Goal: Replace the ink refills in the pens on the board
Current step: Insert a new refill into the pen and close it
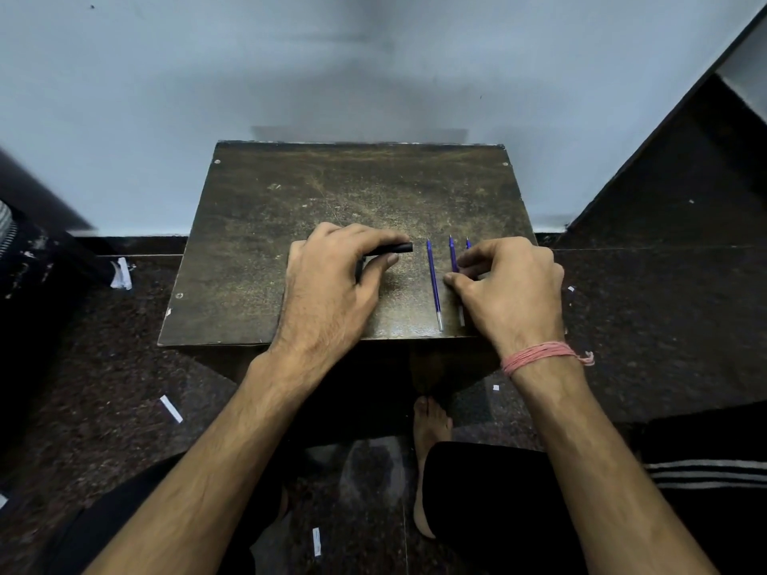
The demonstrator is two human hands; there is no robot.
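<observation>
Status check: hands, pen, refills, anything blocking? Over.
Left hand gripping black pen barrel. Right hand pinching middle blue refill; another refill lies free on the board. Nothing in the way.

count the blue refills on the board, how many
3: one lies free between the hands, one is under the right hand's fingertips, and one shows only its tip behind that hand. More may be hidden.

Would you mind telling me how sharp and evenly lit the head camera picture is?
Head view: dim, with a dark smudge on the wall; wide-angle bending at the edges; board, both hands and blue refills fairly sharp; far left edge smeared.
</observation>
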